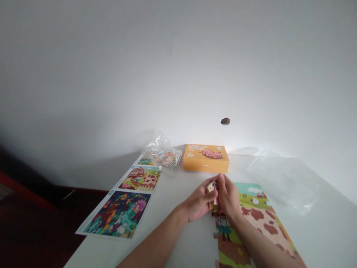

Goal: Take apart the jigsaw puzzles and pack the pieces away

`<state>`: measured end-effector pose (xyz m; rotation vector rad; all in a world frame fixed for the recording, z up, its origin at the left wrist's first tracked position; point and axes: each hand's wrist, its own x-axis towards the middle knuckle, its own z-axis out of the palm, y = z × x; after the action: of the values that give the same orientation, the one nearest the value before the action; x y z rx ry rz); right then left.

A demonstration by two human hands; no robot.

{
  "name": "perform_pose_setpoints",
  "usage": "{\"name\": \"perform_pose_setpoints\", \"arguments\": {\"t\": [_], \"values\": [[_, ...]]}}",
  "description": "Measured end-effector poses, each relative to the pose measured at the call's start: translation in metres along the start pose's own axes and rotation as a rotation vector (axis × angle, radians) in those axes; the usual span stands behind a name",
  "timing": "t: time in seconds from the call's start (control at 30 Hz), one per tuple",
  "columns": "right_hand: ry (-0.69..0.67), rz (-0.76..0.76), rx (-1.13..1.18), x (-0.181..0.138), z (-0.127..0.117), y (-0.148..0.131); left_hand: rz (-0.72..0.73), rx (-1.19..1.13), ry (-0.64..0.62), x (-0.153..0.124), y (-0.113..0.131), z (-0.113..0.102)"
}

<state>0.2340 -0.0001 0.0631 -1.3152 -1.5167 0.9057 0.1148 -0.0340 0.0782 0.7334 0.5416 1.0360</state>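
Both hands (214, 201) pinch a puzzle piece (211, 187) above the puzzle (256, 216).

Puzzle piece (211, 187) betw. fingers (212, 182): pale yellow w/ pink. Puzzle (258, 216) under fingers: green, brown blotches on cream. Box (205, 158) beyond: orange, pink pig. Table (178, 186): white.

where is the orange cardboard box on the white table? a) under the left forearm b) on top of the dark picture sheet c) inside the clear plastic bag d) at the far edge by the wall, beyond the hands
d: the flat orange cardboard box lies at the far edge of the white table by the wall, beyond the left hand and right hand, which meet over a small puzzle piece.
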Motion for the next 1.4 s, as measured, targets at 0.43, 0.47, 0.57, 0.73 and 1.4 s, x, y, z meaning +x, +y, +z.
{"name": "perform_pose_setpoints", "arguments": {"t": [0.43, 0.47, 0.57, 0.73, 1.4], "values": [[-0.143, 0.221, 0.437, 0.002, 0.005, -0.007, 0.226, 0.306, 0.283, 0.008, 0.000, -0.011], [-0.189, 0.249, 0.466, 0.002, 0.006, -0.006, 0.201, 0.242, 0.255, 0.008, 0.002, -0.009], [-0.262, 0.323, 0.429, 0.006, 0.004, -0.001, 0.101, 0.105, 0.179, 0.007, 0.005, -0.006], [-0.301, 0.316, 0.330, 0.013, 0.001, 0.008, 0.041, 0.053, 0.184, 0.005, 0.004, -0.009], [0.707, 0.451, 1.005, 0.069, -0.058, 0.037, -0.023, 0.058, 0.210, 0.004, 0.014, -0.025]]}}
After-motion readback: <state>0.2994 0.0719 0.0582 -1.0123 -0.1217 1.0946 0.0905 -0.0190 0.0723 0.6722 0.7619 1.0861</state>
